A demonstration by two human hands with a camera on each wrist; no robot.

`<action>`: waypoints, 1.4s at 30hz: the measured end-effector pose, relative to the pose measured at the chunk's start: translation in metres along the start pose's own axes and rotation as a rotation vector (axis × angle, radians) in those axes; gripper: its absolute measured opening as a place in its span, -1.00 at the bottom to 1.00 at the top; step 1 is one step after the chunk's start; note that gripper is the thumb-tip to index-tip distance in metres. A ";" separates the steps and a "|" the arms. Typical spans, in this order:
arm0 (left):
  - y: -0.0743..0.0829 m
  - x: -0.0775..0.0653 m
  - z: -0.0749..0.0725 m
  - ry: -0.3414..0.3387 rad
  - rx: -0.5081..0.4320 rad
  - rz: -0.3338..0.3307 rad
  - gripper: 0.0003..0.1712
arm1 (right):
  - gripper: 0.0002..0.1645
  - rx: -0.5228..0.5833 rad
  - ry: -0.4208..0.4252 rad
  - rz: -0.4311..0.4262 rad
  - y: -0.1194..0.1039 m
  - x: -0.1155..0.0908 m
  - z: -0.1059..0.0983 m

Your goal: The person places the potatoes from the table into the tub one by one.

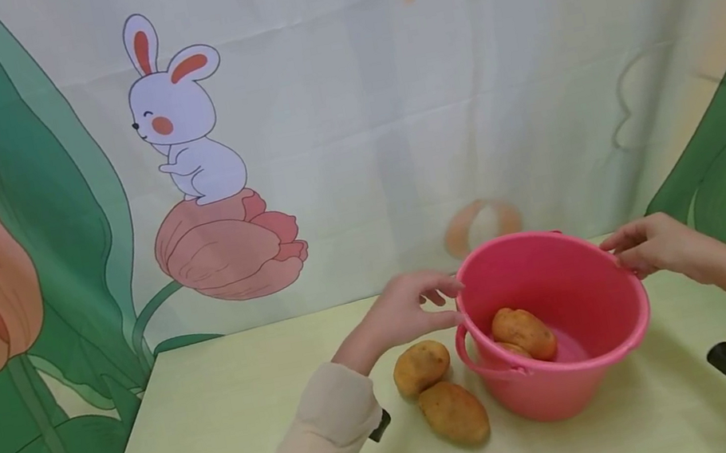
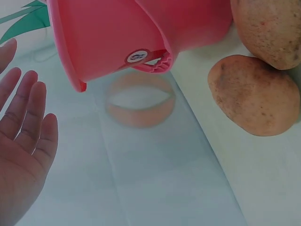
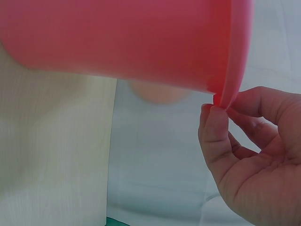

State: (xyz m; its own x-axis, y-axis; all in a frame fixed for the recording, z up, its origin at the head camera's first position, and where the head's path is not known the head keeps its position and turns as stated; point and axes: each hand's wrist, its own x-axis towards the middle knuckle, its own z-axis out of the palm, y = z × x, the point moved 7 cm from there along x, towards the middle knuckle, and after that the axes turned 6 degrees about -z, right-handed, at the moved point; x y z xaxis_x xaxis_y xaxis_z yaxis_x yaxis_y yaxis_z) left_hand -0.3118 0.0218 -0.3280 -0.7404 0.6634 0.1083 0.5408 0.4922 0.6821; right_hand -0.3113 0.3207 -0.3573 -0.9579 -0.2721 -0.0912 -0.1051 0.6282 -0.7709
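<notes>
A pink bucket (image 1: 553, 394) stands on the table, its handle (image 1: 469, 353) hanging down on the left side. Inside lie a potato (image 1: 524, 333) and part of another, mostly hidden by the first and the rim. My right hand (image 3: 258, 155) pinches the bucket's rim on the right between thumb and fingers. By the rim's left side is my left hand (image 1: 414, 306), its fingers spread and loosely bent; the left wrist view shows a gap between them and the bucket. Two more potatoes, one farther back (image 1: 422, 368) and one nearer (image 1: 454, 414), touch each other left of the bucket.
The pale table (image 1: 224, 429) ends at the back against a hanging cloth (image 1: 355, 139) printed with a rabbit, tulips and leaves. Its left edge runs diagonally toward the front. Dark wrist devices sit under both sleeves.
</notes>
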 end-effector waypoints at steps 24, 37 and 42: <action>-0.048 -0.025 0.001 0.070 -0.072 -0.127 -0.54 | -0.48 -0.004 -0.003 -0.007 0.001 0.001 -0.001; -0.073 -0.035 0.011 0.095 -0.092 -0.169 -0.56 | -0.49 -0.002 0.000 -0.009 0.000 -0.001 -0.001; -0.082 -0.037 0.015 0.104 -0.096 -0.186 -0.59 | -0.49 0.002 0.001 -0.019 -0.001 -0.001 -0.001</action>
State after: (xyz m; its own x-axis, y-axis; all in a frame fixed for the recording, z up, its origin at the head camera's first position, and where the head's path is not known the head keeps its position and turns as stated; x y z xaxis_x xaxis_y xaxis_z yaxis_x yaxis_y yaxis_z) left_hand -0.3230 -0.0351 -0.3986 -0.8636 0.5023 0.0445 0.3543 0.5416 0.7624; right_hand -0.3104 0.3206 -0.3558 -0.9560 -0.2832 -0.0761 -0.1225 0.6215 -0.7738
